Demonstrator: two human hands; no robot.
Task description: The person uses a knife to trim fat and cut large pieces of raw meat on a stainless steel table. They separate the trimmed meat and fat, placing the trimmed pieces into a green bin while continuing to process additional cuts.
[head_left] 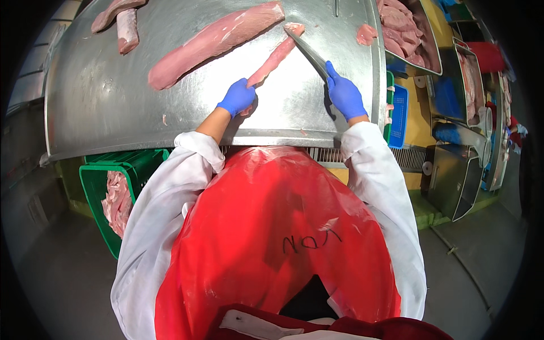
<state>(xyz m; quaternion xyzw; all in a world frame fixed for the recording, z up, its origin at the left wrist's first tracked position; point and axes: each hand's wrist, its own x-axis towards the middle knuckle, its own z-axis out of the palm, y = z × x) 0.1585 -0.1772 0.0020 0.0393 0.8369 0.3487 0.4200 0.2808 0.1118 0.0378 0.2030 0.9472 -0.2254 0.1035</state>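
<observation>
Both my hands wear blue gloves over a steel table. My left hand grips the near end of a narrow strip of raw meat, which slants away to the upper right. In my right hand is a knife, its blade pointing up and left. The blade's tip meets the strip's far end. Just beyond the strip lies a long, thick piece of raw loin, touched by neither hand. The knife's handle is mostly hidden in my right fist.
Two more meat pieces lie at the table's far left, and a small scrap at the right. A metal tray of meat stands beyond the right edge. Below the left edge is a green crate of trimmings; a blue basket is at right.
</observation>
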